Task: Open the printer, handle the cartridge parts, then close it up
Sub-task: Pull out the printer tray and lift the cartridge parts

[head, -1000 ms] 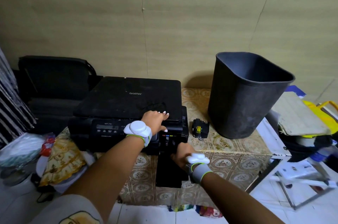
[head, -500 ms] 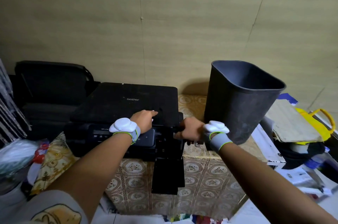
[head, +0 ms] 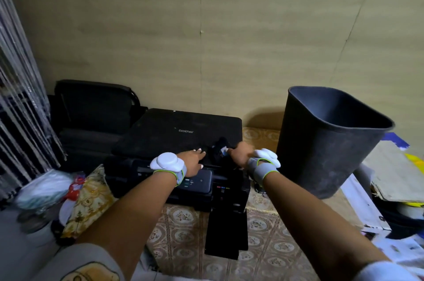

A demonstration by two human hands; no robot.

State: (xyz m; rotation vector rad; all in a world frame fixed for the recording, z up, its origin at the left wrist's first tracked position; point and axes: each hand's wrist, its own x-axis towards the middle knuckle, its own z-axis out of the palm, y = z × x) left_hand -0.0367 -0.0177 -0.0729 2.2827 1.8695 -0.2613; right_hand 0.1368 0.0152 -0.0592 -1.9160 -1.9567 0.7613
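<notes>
One flat black plastic printer (head: pixel 174 138) with a closed top lid sits on a table covered by a beige cloth with a medallion pattern (head: pixel 263 234), its one narrow front flap (head: pixel 227 232) hanging open down over the table's front edge. The left hand (head: pixel 192 162) lies flat on the front edge of the lid, fingers straight and holding nothing. The right hand (head: pixel 241 154), at the lid's front right corner, has its grip clamped on one small black cartridge part (head: pixel 219 151) held just above the lid. Each wrist carries one white puck on a grey band, two in all. Just right of the printer stands one tall dark grey plastic bin (head: pixel 321 154). One black chair (head: pixel 91 106) stands to the left, behind the printer. Papers and a yellow bag are piled at the far right.
</notes>
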